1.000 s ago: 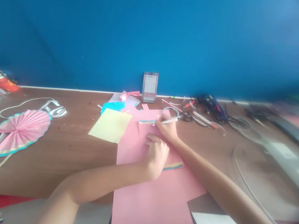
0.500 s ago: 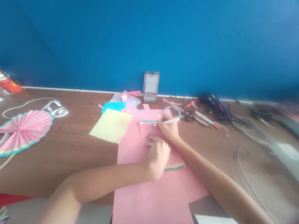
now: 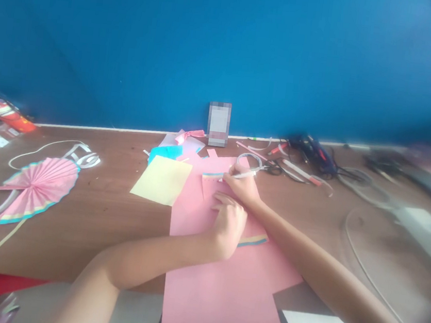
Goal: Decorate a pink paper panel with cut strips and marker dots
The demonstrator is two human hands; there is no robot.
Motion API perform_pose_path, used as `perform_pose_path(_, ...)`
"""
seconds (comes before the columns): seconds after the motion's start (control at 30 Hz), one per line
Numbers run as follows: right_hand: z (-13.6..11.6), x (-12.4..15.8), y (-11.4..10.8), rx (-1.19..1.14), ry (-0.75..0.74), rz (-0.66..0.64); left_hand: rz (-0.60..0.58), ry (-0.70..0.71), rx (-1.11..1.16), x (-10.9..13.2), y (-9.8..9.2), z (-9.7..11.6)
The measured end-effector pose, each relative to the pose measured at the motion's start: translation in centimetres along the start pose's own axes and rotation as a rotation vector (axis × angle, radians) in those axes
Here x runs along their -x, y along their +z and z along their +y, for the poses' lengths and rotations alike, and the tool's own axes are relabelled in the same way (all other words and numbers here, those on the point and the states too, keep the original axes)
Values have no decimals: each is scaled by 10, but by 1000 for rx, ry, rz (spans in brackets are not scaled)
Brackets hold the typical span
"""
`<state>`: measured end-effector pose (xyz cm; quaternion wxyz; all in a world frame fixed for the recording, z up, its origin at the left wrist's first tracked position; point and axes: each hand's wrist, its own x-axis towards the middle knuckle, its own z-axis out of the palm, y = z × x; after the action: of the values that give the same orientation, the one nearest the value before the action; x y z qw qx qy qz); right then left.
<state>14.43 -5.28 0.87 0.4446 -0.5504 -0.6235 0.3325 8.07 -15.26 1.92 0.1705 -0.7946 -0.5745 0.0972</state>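
A white pen [image 3: 246, 175] is pinched in my right hand [image 3: 241, 184], its tip at the pink paper with blue and yellow edge strips [image 3: 210, 180]. Lower down, my left hand [image 3: 227, 227] is curled and presses on that striped paper; its fingertips are partly hidden. A second blue and yellow edge [image 3: 253, 240] shows to the right of the left hand. Beneath both hands lies a larger pink sheet [image 3: 215, 296], which hangs over the table's near edge. A yellow sheet [image 3: 162, 180] overlaps its left side, with a blue paper piece [image 3: 167, 152] behind.
On the left lies a pleated pink paper fan [image 3: 47, 181] with paper strips, beside a curled white strip [image 3: 90, 159]. A blurred-out upright object [image 3: 218, 124] leans on the blue wall [image 3: 229, 44]. Rightward are a dark blue tool [image 3: 319, 155], paper scraps, cables and a power strip [image 3: 422, 221].
The pen tip and right hand have shifted slightly left along the striped edge. My left hand stays on the paper. The whole view has moved a little.
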Motion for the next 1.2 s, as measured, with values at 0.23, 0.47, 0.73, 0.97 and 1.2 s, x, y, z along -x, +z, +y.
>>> perform_pose_path(0.23, -12, 5, -2, 46, 20, -12, 3, -2, -15, 0, 1, 1)
perform_pose_path(0.47, -7, 4, -1, 60, 17, -3, -5, -50, 115, 1, -2, 1)
perform_pose_path(0.73, -3, 1, 1, -144, 45, 30, -4, -26, 66, 2, -1, 1)
perform_pose_path(0.97, -10, 2, 7, -61, 7, -24, 37, -23, 34, 1, 8, 4)
perform_pose_path(1.2, -8, 4, 7, -1, -53, -34, 67, -31, 39, 0, 12, 6)
